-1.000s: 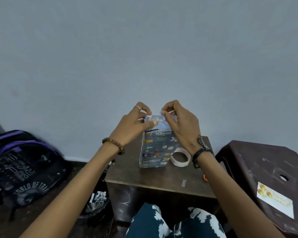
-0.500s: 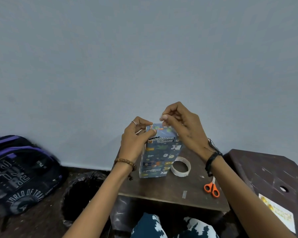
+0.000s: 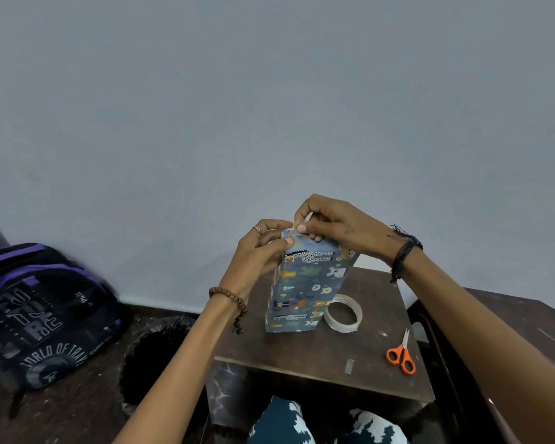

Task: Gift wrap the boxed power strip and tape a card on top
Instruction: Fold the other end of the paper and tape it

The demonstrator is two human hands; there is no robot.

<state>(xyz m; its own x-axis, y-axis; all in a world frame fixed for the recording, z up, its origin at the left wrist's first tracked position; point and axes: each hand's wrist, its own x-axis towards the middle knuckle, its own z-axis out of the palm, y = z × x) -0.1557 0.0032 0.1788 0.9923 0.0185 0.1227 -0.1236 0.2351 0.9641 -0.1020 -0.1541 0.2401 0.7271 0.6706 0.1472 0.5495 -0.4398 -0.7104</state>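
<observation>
At frame centre, right hand has shifted leftward, pinching paper beside left hand, which grips the upright blue animal-print wrapped box — end-fold closing, untaped.

Both arms outstretched, left grip and right grip curled, pinching.

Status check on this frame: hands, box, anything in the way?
Left hand grips box top corner; right hand pinches flap there. Box upright, wrapped, on table. Tape roll touching its base, scissors apart.
</observation>
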